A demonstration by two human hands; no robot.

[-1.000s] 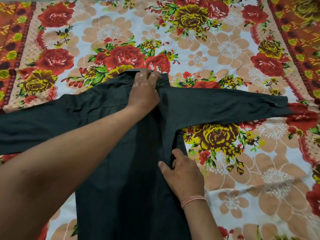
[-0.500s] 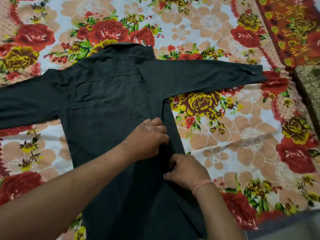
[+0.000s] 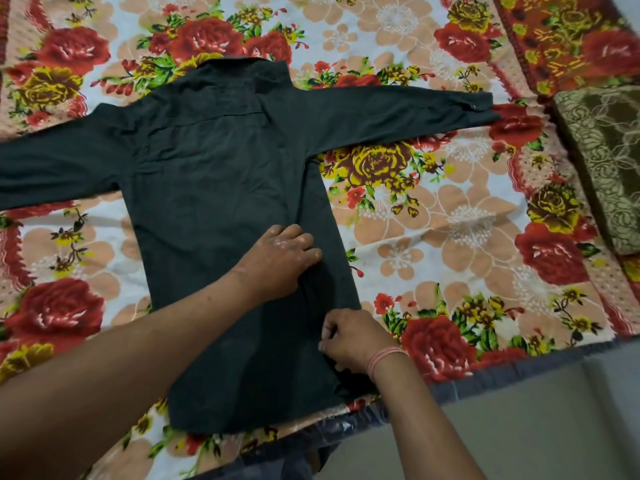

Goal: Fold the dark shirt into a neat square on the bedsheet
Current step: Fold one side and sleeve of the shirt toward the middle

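The dark shirt [image 3: 214, 188] lies back up on the flowered bedsheet [image 3: 450, 230], collar at the far end and both sleeves spread out to the sides. Its right side is folded in, forming a straight edge down the right. My left hand [image 3: 280, 258] presses flat, fingers together, on that folded strip near the shirt's middle. My right hand [image 3: 349, 337] pinches the folded right edge lower down, near the hem; a pink thread band circles its wrist.
A folded olive patterned blanket or cushion [image 3: 606, 161] lies at the right edge of the bed. The bed's near edge [image 3: 519, 372] runs diagonally at the lower right, with grey floor [image 3: 536, 427] beyond it.
My left hand has come down from the collar to the shirt's middle. My right hand has slid down the folded right edge toward the hem. The view has tilted down and right.
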